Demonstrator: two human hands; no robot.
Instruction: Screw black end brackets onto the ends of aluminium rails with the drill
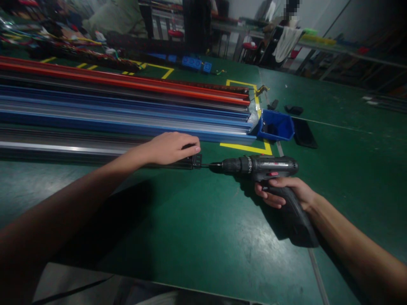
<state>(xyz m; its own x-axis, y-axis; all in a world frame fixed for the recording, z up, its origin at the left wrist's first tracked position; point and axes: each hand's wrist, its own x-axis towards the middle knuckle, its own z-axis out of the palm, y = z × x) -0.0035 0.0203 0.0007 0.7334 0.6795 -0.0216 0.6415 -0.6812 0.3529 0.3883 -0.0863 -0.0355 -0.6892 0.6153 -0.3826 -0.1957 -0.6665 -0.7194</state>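
Workshop bench: drill bit meets the dark rail's end

Behind everything, dim work benches (337,50) and a red-seated stool (249,45) stand at the far side. Nearer, a broad green table (190,237) fills the view. Long rails lie across its left part: a red rail (127,80) farthest, then blue rails (127,120), then the dark rail (70,148) nearest, with its right end close to the middle of the view.

Just right of that end is a black drill (270,165), pointed left, its grip slanting toward the near right. The right hand (297,190) is closed around the grip; whether the trigger is pressed, I cannot tell. The left hand (173,147) lies palm down over the dark rail near its end, fingers bent and close together (how firmly it presses is hidden).

Beyond the drill sit a blue bin (277,137) and, to its right, a flat black tray (305,133). Smallest come the black end piece (197,161) and the thin bit (208,165), whose tip reaches it.

Judging by this, the step in hand is working the bit at the rail's end. Any next move calls for a steady rail and a bit in line with it.
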